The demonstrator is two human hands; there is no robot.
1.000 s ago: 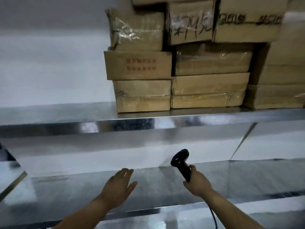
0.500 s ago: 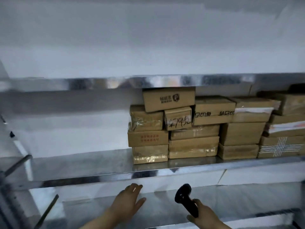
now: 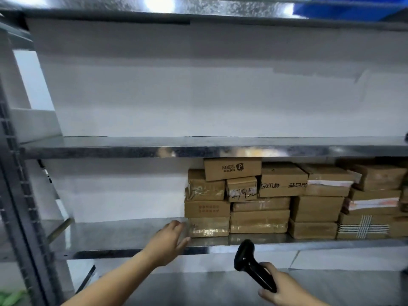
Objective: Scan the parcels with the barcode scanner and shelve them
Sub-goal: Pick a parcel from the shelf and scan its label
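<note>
Cardboard parcels [image 3: 260,219] stacked right of open-fingered left hand [image 3: 169,241], bottom carton's long axis along shelf [image 3: 123,230] edge, nearer than right hand [image 3: 279,288] gripping barcode scanner [image 3: 251,265] below shelf.

View from my head, facing forward and slightly down, close to the metal shelving [image 3: 198,149]; my hands enter at the lower edge; only this one view

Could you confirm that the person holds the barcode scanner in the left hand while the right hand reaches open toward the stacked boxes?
The hands are swapped. In the head view the right hand holds the barcode scanner, and the left hand reaches open toward the stacked boxes.
</note>
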